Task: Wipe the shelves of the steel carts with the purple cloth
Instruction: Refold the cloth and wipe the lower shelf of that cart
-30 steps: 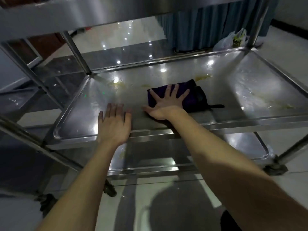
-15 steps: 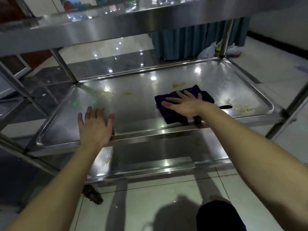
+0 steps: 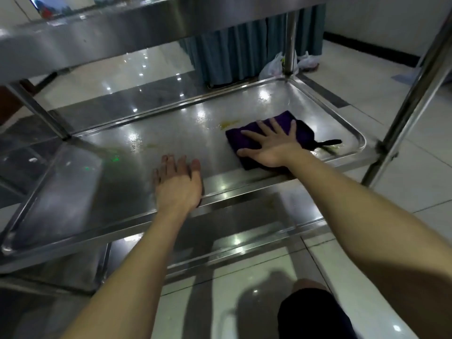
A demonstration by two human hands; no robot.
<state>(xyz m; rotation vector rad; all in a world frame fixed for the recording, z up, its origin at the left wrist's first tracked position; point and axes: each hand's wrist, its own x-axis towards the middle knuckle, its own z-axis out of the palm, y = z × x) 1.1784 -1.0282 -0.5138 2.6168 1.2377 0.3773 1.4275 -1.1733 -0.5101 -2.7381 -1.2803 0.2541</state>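
The folded purple cloth (image 3: 302,133) lies on the right part of the steel cart's middle shelf (image 3: 171,133). My right hand (image 3: 271,145) presses flat on the cloth, fingers spread. My left hand (image 3: 177,183) rests palm down on the shelf's front rim, fingers together, nothing in it. A yellowish smear (image 3: 228,124) sits just left of the cloth, and fainter marks lie near the shelf's right front corner (image 3: 330,150). The cloth's black loop (image 3: 330,142) sticks out to the right.
The upper shelf (image 3: 122,28) hangs low over the work area. Cart posts stand at the back right (image 3: 289,42), right (image 3: 413,94) and back left (image 3: 41,113). A lower shelf (image 3: 244,221) lies beneath. Plastic bags (image 3: 274,67) and a blue curtain (image 3: 244,50) are behind.
My right hand has slid the cloth rightward along the shelf, from the middle toward the right end. My left hand has stayed on the front rim. The view has shifted with my head.
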